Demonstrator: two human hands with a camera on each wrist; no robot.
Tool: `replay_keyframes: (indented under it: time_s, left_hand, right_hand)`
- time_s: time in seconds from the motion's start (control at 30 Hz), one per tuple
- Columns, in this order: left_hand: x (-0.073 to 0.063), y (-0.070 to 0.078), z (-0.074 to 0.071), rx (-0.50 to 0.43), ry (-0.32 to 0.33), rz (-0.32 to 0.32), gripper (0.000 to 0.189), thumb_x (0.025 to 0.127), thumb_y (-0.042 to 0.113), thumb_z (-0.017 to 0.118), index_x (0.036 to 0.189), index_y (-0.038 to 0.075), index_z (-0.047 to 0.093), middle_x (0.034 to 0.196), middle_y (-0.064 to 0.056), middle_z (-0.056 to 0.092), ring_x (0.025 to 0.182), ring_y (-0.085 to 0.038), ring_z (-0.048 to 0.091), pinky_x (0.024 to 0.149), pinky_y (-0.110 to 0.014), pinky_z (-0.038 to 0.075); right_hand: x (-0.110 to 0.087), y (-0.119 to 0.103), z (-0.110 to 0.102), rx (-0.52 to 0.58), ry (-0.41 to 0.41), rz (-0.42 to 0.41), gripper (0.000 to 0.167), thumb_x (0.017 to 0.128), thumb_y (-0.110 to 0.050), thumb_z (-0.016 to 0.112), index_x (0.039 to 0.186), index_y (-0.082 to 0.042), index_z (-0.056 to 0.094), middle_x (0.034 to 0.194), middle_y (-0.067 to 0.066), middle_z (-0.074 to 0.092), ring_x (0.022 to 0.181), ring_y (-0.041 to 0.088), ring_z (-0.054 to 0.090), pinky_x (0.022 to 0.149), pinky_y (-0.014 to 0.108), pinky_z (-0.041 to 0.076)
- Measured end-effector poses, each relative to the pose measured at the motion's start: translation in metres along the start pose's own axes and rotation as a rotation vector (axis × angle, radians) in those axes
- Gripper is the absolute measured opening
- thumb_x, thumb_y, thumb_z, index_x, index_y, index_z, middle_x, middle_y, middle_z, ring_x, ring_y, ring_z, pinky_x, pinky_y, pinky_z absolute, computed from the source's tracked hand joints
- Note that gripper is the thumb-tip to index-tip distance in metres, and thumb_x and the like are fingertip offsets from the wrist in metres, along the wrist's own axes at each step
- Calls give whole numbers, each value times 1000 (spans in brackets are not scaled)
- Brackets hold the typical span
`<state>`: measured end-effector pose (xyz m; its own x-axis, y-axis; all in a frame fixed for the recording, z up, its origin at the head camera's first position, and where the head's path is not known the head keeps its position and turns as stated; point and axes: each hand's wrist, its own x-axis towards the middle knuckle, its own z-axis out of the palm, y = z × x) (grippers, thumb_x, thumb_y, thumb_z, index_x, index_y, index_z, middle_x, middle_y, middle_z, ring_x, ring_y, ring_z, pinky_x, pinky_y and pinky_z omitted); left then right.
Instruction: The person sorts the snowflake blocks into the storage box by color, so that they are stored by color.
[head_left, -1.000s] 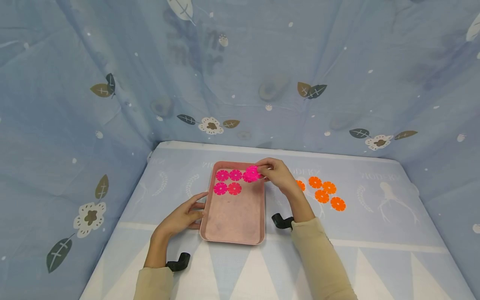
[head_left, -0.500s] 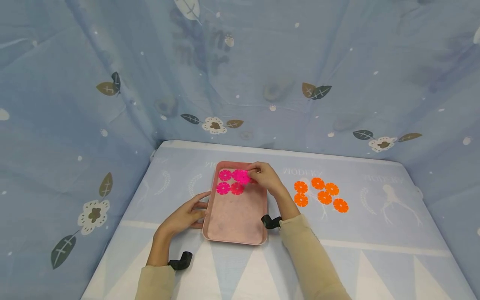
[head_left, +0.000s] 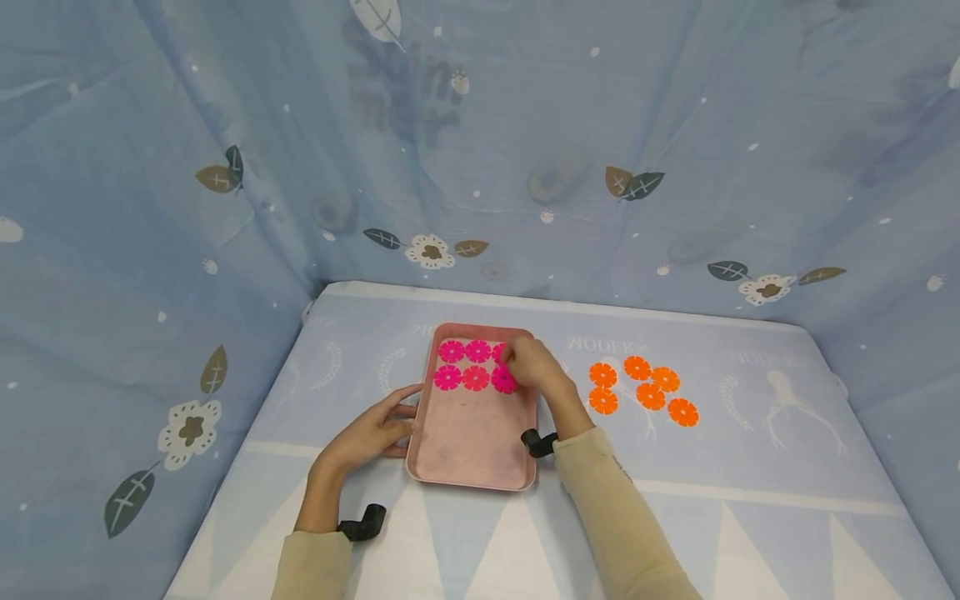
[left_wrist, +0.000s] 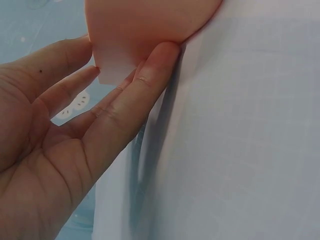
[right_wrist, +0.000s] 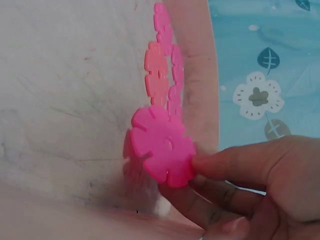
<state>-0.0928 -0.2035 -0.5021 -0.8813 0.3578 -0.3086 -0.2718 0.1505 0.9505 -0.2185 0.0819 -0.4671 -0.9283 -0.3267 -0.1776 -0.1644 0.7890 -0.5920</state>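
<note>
A shallow pink tray [head_left: 468,446] lies on the table, with several flower-shaped pink plastic discs [head_left: 452,352] set in rows at its far end. My right hand [head_left: 534,365] is over the tray's far right part. In the right wrist view, its thumb and fingers pinch one notched pink disc [right_wrist: 160,145], which leans slightly over the tray floor beside the other discs. The left hand [head_left: 369,432] has its fingers extended against the tray's left side. Close up in the left wrist view, its fingertips touch the outside of the tray wall [left_wrist: 145,30].
To the right of the tray, several orange flower-shaped discs [head_left: 651,396] lie loose on the patterned tablecloth [head_left: 757,433]. A blue printed curtain [head_left: 480,150] rises behind the table and along its sides. Black wrist mounts [head_left: 365,523] stick out from both wrists.
My right hand has brought the pink disc left and down over the tray, then to the right end of the second row. The left hand has stayed at the tray's side.
</note>
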Motion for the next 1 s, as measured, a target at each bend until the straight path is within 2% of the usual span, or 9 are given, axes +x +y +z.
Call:
replay_keyframes:
  time_s: [0.33, 0.47, 0.6, 0.73, 0.83, 0.9, 1.0]
  left_hand:
    - [-1, 3, 3, 8, 9, -6, 63, 101, 7, 58, 157, 22, 33, 143, -23, 45, 113, -35, 63, 85, -45, 58]
    - [-2, 4, 2, 0, 3, -5, 63, 101, 6, 57, 157, 22, 33, 143, -24, 45, 113, -36, 63, 85, -46, 57]
    - [-2, 4, 2, 2, 0, -7, 63, 101, 6, 57, 157, 23, 33, 143, -24, 45, 113, -35, 63, 85, -46, 57]
    - [-2, 3, 1, 8, 0, -9, 63, 101, 7, 57, 157, 24, 33, 143, -24, 45, 113, -35, 63, 85, -45, 57]
    - [-2, 3, 1, 14, 4, -13, 63, 101, 7, 58, 157, 24, 33, 142, -23, 46, 113, -35, 63, 86, -45, 57]
    - [-2, 3, 1, 15, 6, -16, 64, 101, 7, 58, 157, 24, 33, 142, -23, 46, 113, -34, 63, 85, -45, 57]
    - [-2, 4, 1, 12, 8, -17, 64, 101, 8, 59, 157, 24, 33, 143, -23, 46, 113, -35, 63, 85, -45, 57]
  right_hand:
    - [-7, -6, -6, -120, 1, 67, 18, 89, 4, 63, 104, 0, 73, 93, 10, 68, 77, 25, 61, 63, 34, 55]
    - [-12, -8, -17, -82, 31, 34, 21, 92, 1, 60, 109, 2, 72, 99, 13, 69, 85, 28, 62, 75, 39, 57]
    - [-15, 0, -30, 52, 57, -25, 20, 97, -4, 58, 111, 3, 70, 101, 14, 68, 87, 28, 62, 78, 40, 56]
    - [-20, 16, -40, 318, 18, -35, 23, 99, -9, 60, 117, 5, 66, 104, 20, 66, 86, 32, 65, 74, 39, 58]
    - [-26, 27, -45, 504, -9, -15, 27, 101, -10, 59, 122, 6, 63, 111, 25, 64, 93, 36, 66, 78, 40, 59]
    - [-32, 32, -49, 579, -8, -10, 28, 102, -11, 57, 124, 6, 61, 115, 26, 63, 98, 39, 65, 82, 40, 58]
    - [-41, 40, -55, 635, 11, -2, 28, 103, -13, 56, 125, 5, 61, 115, 25, 63, 101, 42, 63, 83, 40, 57]
